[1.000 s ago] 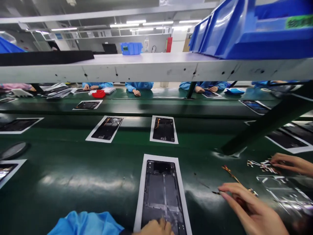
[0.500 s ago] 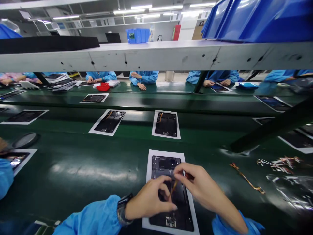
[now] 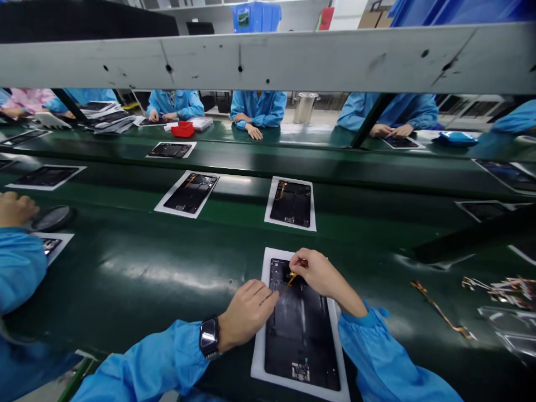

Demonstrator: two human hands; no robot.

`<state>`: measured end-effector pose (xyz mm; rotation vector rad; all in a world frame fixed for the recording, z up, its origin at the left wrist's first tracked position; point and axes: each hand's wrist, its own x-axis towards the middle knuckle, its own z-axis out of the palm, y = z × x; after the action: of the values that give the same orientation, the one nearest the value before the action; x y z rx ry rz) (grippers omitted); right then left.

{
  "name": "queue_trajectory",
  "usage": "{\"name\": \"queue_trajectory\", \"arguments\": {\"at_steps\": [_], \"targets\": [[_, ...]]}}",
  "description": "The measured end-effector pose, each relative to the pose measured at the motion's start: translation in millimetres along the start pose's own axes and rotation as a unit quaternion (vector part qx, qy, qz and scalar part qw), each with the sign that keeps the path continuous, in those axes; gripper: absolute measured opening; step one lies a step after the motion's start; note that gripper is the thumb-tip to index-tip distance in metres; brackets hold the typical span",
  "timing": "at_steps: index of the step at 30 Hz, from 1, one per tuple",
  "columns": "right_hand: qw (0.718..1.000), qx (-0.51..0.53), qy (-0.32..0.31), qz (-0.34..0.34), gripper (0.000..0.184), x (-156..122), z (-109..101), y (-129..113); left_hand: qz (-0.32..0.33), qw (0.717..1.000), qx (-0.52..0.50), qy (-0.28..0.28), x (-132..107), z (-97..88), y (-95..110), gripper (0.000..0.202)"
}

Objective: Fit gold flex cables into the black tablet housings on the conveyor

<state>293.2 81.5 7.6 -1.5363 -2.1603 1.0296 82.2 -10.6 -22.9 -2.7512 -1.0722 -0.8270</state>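
Observation:
A black tablet frame (image 3: 300, 329) lies on a white sheet (image 3: 259, 357) on the green conveyor belt (image 3: 159, 273) in front of me. My right hand (image 3: 316, 273) is pinched on a thin orange flex cable (image 3: 292, 277) at the frame's upper part. My left hand (image 3: 247, 312), with a smartwatch (image 3: 209, 336) on the wrist, has its fingers curled at the frame's left edge and touches the lower end of the cable.
Another loose flex cable (image 3: 441, 310) and a heap of small parts with clear bags (image 3: 506, 290) lie to the right. More tablet frames (image 3: 292, 202) ride the belt. A neighbour's sleeve and hand (image 3: 14, 209) are at the left. People in blue sit opposite under a grey shelf (image 3: 268, 56).
My right hand picked a flex cable from the right and brought it over the frame. Both hands have moved up the frame. My view has tilted down.

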Motion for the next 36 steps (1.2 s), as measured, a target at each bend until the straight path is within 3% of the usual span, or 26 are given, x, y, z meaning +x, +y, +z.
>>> {"name": "queue_trajectory", "arguments": {"at_steps": [4,10,14,20,25,29,36], "targets": [[0.999,-0.022,-0.027,-0.008,0.012,19.2,15.2,4.9,0.003,1.000,-0.001,0.005,-2.5,3.5,-1.4,0.014],[0.998,-0.047,-0.048,-0.008,0.010,42.1,30.5,7.6,-0.008,1.000,0.001,-0.023,-9.8,24.3,-5.7,0.018],[0.996,-0.058,-0.067,0.012,0.007,52.9,33.0,12.0,-0.012,0.999,0.000,-0.041,-10.4,34.1,-7.9,0.019],[0.989,-0.092,-0.103,0.042,0.008,64.8,30.1,10.5,-0.020,0.999,-0.023,-0.038,-10.8,34.4,-8.2,0.020],[0.981,-0.159,-0.075,0.081,0.022,62.3,24.1,8.1,-0.015,0.998,-0.032,-0.053,-13.1,34.6,-8.6,0.022],[0.972,-0.218,-0.068,0.058,0.034,53.0,24.7,8.4,-0.014,0.997,-0.034,-0.070,-14.2,36.3,-8.2,0.022],[0.958,-0.272,-0.089,0.023,0.027,40.7,28.2,0.8,-0.016,0.996,-0.048,-0.073,-15.0,36.5,-8.7,0.020]]}}
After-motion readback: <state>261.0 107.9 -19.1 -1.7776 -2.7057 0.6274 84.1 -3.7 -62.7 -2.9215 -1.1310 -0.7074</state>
